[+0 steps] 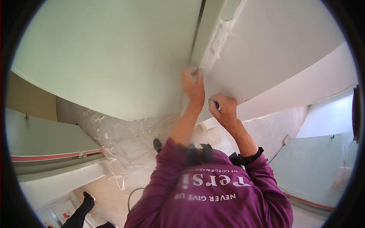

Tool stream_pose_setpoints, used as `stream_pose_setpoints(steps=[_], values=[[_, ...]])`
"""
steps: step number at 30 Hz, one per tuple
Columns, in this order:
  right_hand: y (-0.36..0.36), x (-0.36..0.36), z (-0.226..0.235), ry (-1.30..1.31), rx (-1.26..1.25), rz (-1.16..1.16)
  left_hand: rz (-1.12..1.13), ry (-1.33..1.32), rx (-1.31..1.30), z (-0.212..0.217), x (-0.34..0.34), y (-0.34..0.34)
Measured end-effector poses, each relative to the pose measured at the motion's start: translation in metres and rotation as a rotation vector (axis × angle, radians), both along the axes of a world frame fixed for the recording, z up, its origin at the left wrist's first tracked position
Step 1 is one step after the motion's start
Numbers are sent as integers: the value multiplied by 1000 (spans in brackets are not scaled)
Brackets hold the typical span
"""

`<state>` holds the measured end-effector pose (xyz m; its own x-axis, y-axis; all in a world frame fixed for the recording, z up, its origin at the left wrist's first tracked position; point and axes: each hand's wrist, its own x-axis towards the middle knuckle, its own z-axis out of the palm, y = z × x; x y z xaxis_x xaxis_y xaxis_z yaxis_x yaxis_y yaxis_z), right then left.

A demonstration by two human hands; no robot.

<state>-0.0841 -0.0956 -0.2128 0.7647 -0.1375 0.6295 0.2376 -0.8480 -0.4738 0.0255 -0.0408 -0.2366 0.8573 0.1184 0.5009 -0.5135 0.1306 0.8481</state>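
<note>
A large pale green panel, like a door leaf (110, 57), stands in front of me on the left. Right of its edge runs a narrow frame strip with crumpled whitish film or tape (216, 45) along it, beside a wide grey-white panel (273, 49). My left hand (194, 89), slightly blurred, is raised at the lower end of that strip, thumb and fingers closed around something I cannot make out. Lower and to the right, my right hand (225, 108) is curled near the grey-white panel, thumb against the fingers; what lies between them is hidden.
Torn white scraps (108, 133) litter the dusty floor (133, 142). Another pale green panel with a red edge (53, 138) stands at left, one more green panel (315, 163) at right. A person's dark-clad leg (81, 211) shows at lower left, near a thin cable (131, 195).
</note>
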Motion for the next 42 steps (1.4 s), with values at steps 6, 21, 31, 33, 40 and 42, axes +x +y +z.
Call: stream_pose_setpoints(steps=[6, 21, 31, 33, 40, 42], values=[[-3, 2, 2, 43, -70, 18, 37, -88, 87, -7, 6, 0], [-10, -2, 4, 67, -78, 178, 100, -16, -69, -12, 0, -1], [-6, 1, 10, 132, -14, 154, 71, -32, 205, -61, 13, 36], [-6, -1, 8, 130, -17, 164, 96, 327, 19, -93, 21, 56], [-7, -2, 9, 164, -154, 178, 2, 269, 212, -108, 1, 43], [-5, -2, 10, 155, -160, 176, 120, 80, 242, -102, -1, 29]])
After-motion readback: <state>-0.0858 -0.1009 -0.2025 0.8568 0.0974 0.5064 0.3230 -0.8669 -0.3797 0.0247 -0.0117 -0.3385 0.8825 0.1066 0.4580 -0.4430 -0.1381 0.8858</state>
